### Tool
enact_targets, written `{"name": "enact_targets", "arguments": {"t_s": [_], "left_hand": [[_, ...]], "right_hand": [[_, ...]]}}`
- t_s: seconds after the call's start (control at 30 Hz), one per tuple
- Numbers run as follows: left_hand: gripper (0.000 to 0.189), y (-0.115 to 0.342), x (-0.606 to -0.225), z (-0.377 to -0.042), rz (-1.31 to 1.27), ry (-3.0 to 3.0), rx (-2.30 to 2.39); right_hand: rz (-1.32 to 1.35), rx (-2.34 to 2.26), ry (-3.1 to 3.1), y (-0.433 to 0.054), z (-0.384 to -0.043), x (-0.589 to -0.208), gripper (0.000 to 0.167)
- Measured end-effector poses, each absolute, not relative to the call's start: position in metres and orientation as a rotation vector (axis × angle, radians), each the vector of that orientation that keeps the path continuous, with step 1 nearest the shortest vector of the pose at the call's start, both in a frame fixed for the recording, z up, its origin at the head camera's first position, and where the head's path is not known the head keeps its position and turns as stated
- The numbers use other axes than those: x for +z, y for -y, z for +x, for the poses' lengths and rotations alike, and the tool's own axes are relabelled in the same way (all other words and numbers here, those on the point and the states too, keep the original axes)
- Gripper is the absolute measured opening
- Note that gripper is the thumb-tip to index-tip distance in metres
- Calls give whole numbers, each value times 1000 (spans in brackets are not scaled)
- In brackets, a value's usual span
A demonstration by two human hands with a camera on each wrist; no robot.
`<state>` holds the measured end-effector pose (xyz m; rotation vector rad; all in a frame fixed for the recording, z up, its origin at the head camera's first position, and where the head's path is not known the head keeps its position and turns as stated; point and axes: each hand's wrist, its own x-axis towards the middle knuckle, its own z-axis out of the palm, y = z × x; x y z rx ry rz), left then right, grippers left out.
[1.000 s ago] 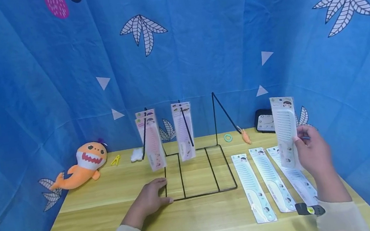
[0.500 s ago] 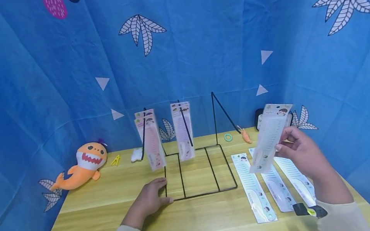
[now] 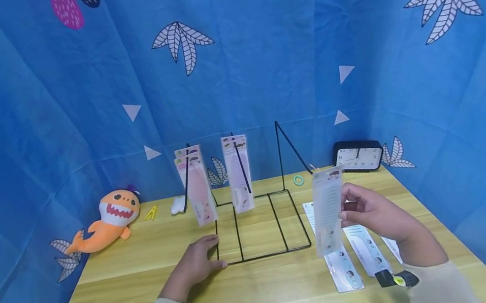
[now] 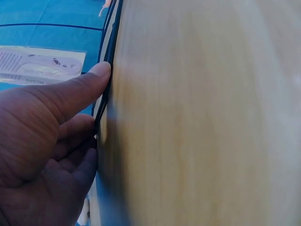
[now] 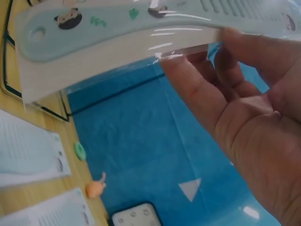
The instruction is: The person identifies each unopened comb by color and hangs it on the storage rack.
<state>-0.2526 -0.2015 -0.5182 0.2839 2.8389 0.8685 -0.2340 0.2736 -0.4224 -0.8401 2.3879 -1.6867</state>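
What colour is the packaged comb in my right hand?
The comb is pale blue-green, best seen in the right wrist view.

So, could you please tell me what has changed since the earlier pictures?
The right hand has carried the packaged pale-green comb leftward, closer to the black wire rack, fully uncovering the black analog clock. Nothing was newly grasped or released. The left hand stays on the rack; the hung comb packs remain in place.

L grip (image 3: 199, 262) holds rack (image 3: 266, 256), R grip (image 3: 368, 214) w/ comb pkg (image 3: 327, 212).
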Motion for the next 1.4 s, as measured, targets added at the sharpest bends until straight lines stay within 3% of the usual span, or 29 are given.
{"name": "enact_targets", "arguments": {"t_s": [0.2,0.57,0.9,1.4], "left_hand": [[71,201,-518,-253,285,-2842,870],[71,199,-518,-255,277,-2841,866],[72,200,-516,-255,251,-2828,863],[71,202,-517,-255,287,-2822,857]], "right_hand": [[-705,-1658,-2396,-257,-237,-423,19],[-773,-1673,-2385,-249,-240,-424,17],[-676,-1660,-2434,-242,-245,-424,13],[-148,-1713,-2639,-203,-282,-418,26]]}}
